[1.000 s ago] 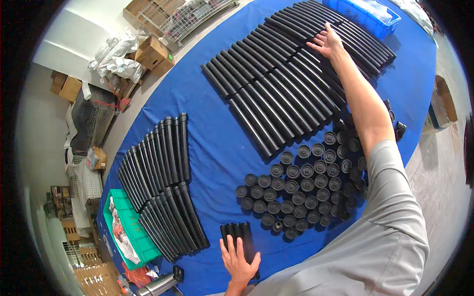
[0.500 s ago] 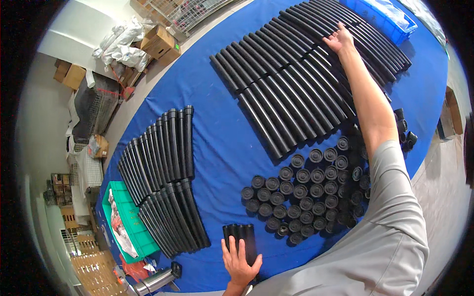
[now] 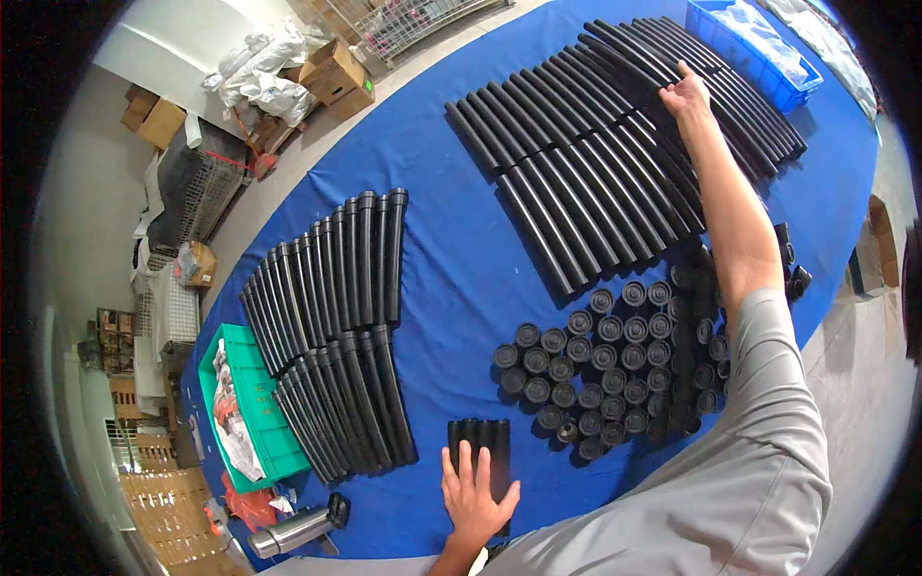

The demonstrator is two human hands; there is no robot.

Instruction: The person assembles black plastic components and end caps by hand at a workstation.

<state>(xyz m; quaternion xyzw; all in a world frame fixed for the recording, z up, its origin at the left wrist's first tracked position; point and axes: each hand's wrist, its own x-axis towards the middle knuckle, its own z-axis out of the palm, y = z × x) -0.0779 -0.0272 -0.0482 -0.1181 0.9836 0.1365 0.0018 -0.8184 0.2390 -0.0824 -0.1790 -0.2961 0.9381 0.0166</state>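
My left hand (image 3: 473, 499) lies flat with fingers spread on a small row of black tubes (image 3: 480, 432) near the front edge. My right hand (image 3: 687, 94) reaches far across, thumb and fingers apart, against a wide bed of long black tubes (image 3: 586, 197). Its fingertips touch or sit just over the tubes there; whether they grip one cannot be made out. Between the two hands stand many round black caps (image 3: 610, 355) in a cluster, partly hidden by my right arm. More black tubes with collared ends (image 3: 336, 274) lie in two overlapping rows on the left.
Blue cloth (image 3: 451, 317) covers the table. A blue crate (image 3: 783, 82) with clear plastic stands at its far right, a teal crate (image 3: 264, 398) at its left. Near that lies a steel flask (image 3: 288, 533). Cartons (image 3: 336, 77) and wire cages stand beyond the table.
The whole view has shifted slightly, so the table's things sit farther right in it. Both hands stay at the same tubes, with little visible movement against them.
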